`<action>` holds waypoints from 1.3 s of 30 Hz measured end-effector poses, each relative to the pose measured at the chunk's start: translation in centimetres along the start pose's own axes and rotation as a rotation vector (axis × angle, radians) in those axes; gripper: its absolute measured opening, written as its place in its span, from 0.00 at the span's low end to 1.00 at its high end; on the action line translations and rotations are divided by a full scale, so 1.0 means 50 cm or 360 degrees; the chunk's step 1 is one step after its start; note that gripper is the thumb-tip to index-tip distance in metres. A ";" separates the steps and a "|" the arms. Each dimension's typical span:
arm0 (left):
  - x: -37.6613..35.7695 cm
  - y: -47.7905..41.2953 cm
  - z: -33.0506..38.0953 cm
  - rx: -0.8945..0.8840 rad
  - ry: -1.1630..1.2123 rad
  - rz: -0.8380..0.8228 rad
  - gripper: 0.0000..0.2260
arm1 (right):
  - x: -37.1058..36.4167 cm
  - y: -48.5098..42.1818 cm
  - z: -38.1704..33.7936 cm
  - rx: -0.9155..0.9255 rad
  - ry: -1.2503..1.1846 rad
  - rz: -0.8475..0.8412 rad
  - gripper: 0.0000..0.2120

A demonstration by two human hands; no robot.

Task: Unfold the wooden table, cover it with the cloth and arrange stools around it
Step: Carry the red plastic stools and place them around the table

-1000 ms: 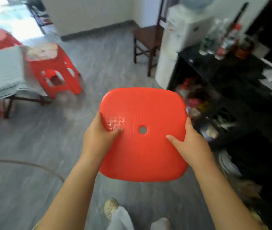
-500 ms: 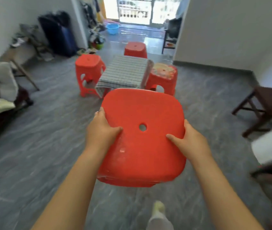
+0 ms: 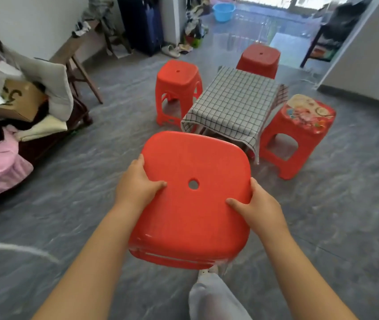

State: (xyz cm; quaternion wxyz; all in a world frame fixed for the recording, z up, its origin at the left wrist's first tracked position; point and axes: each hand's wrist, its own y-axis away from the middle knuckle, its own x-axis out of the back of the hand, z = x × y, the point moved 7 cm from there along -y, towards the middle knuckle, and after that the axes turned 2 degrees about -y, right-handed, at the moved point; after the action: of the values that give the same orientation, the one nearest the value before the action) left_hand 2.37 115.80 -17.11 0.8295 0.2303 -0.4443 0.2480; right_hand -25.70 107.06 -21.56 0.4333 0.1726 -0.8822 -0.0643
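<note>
The left hand (image 3: 137, 189) and right hand (image 3: 259, 210) grip a red stool (image 3: 195, 204) by opposite sides of its seat. Each thumb lies flat on top, while the other fingers curl over the rim and out of sight. The stool is held in the air, seat up and tilted toward the person, with a round hole in the seat between the two thumbs. Its legs are hidden beneath the seat. Below it show a pale trouser leg (image 3: 211, 299) and the grey floor (image 3: 334, 227).

Just past the stool's far edge stands the table, hidden under a checked cloth (image 3: 230, 107) that hangs over its near end and sides. Three more red stools stand upright around it. The left stool (image 3: 177, 88) is close beside the cloth's left edge, the far stool (image 3: 260, 58) is at the far end, and a patterned stool (image 3: 306, 121) is against the right side. The near end has none.

Along the left wall are a cardboard box (image 3: 20, 100) on heaped bedding, a wooden bench (image 3: 77, 49) and a dark suitcase (image 3: 144, 24). A blue basin (image 3: 224, 10) sits far back by the doorway.
</note>
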 end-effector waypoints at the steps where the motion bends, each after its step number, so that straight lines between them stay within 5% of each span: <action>1: -0.004 -0.039 0.001 0.0013 -0.0008 -0.0018 0.44 | -0.006 -0.036 -0.010 -0.0015 -0.0009 -0.0033 0.38; 8: -0.053 -0.284 0.036 -0.0073 -0.0032 -0.0143 0.44 | -0.033 -0.252 -0.040 -0.0141 -0.0112 -0.0109 0.38; 20: -0.331 -0.717 0.036 -0.0216 0.0036 -0.0787 0.44 | -0.173 -0.588 0.027 -0.0720 -0.0394 -0.0049 0.38; 39: -0.770 -0.980 -0.057 -0.0354 -0.0429 -0.1106 0.41 | -0.485 -0.876 0.293 -0.1017 -0.0405 -0.0097 0.40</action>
State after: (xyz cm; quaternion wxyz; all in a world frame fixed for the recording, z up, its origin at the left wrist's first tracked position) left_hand 15.76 71.79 -59.25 0.8182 0.3061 -0.4689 -0.1300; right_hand -12.64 74.47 -60.12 0.3499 0.0451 -0.8589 -0.3713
